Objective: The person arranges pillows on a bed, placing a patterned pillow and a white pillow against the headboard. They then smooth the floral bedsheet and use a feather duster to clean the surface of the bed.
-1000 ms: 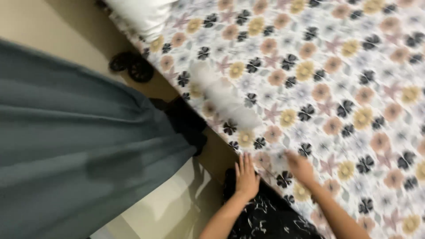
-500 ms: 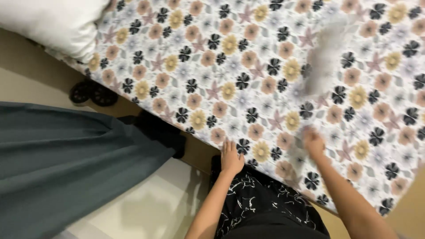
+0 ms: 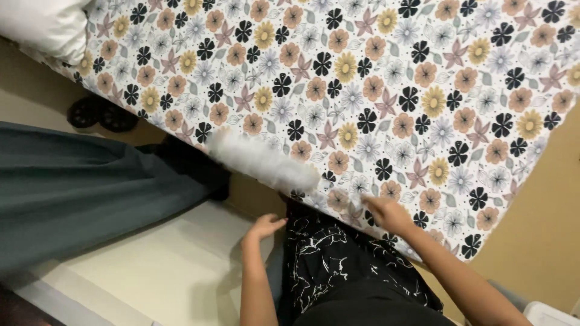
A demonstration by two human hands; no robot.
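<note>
The right hand [image 3: 389,214] grips a white duster [image 3: 266,163] – a blurred streak over the flowered sheet [image 3: 423,90] at the bed's near edge. The left hand [image 3: 263,228] hangs loosely curled, empty. Swung wide, the duster might slip free – or clip the curtain [image 3: 78,187].

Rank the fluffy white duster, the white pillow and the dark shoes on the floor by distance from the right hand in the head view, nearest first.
From the right hand:
1. Fluffy white duster, just to its left, sweeping the floral sheet.
2. Dark shoes, on the floor far left.
3. White pillow, top-left corner.
</note>
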